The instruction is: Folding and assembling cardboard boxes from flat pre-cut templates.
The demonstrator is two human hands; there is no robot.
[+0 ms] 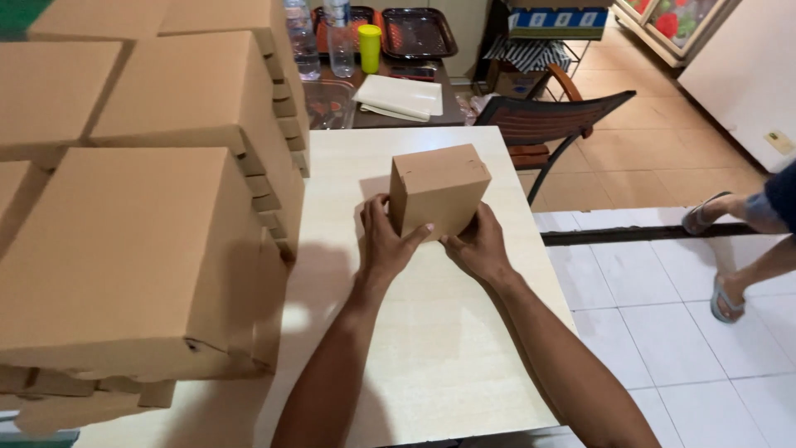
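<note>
A small cardboard box (439, 197) stands on the pale desk (431, 348), held between both hands. The left hand (386, 241) presses its near left side, thumb across the front; the right hand (478, 245) cups the lower right corner. Stacked boxes (157, 207) rise at left.

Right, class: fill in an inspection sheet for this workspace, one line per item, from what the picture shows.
Surface: pale wooden table, bare around the hands.
Job's things: small cardboard box, closed, standing on the table.
Clutter: stacks of cardboard boxes on the left.
Grippers: left hand and right hand grip the small box at its near lower corners.
Cables: nothing seen.
Surroundings: dark table behind with bottles, yellow cup, trays; wooden chair; another person's sandalled feet on tiled floor.
</note>
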